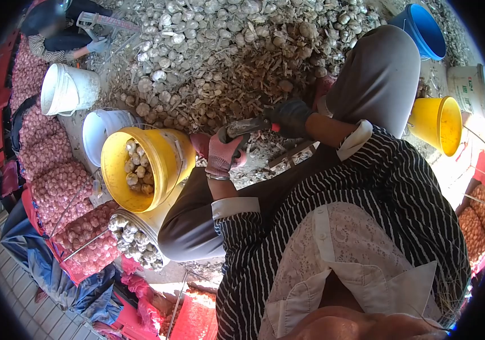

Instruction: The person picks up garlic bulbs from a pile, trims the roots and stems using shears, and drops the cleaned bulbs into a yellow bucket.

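My left hand (226, 153), in a pink glove, is closed in front of my knees. Whatever lies inside its fingers is hidden. My right hand (292, 118), in a dark glove, grips a tool with a red handle and a grey metal head (247, 127), which looks like pruning shears. The tool's head reaches across to the left hand's fingers. Beyond both hands spreads a heap of garlic bulbs (180, 39) with dry stalks and husks. Beside my left knee, a yellow bucket (177, 153) is tilted towards me and holds several trimmed garlic bulbs (137, 170).
White buckets (86, 88) stand at the left, and another container of garlic (135, 238) sits below the yellow one. Filled red net sacks (55, 181) line the left side. Blue (423, 31) and yellow buckets (435, 122) stand right. Another person (55, 34) works at upper left.
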`<state>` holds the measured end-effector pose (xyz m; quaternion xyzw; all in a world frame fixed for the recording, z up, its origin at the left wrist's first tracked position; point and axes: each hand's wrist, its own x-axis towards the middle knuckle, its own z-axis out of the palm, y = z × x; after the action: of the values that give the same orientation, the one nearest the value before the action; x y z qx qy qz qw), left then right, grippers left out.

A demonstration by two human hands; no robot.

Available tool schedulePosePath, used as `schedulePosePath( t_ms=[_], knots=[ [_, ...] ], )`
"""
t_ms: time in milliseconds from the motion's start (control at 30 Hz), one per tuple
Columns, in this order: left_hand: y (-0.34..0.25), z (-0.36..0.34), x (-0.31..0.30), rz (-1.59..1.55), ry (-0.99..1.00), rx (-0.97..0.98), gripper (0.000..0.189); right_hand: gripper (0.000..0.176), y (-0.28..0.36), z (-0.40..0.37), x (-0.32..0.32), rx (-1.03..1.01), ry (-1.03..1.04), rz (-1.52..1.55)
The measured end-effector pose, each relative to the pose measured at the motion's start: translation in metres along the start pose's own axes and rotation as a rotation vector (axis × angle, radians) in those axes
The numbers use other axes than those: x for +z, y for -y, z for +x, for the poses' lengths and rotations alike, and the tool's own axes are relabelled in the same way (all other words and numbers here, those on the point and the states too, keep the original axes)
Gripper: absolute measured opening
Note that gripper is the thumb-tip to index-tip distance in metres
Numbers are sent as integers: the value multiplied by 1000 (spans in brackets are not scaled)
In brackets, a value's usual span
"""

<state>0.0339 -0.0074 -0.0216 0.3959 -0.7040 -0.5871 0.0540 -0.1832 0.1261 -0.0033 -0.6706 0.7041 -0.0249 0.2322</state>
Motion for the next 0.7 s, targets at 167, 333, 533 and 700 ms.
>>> schedulePosePath(
  t_ms=[167, 333, 533, 700],
  knots=[
    [28, 7, 6, -308, 63, -184, 22, 39, -2, -3, -8, 38, 165, 119],
    [0, 4, 16, -138, 157, 156, 22, 32, -24, 18, 32, 129, 269, 98],
    [9, -10, -3, -872, -220, 144, 30, 28, -17, 9, 28, 278, -54, 460],
    [-48, -37, -52, -1679, -307, 783, 37, 34, -18, 18, 44, 471, 38, 1051]
  ],
)
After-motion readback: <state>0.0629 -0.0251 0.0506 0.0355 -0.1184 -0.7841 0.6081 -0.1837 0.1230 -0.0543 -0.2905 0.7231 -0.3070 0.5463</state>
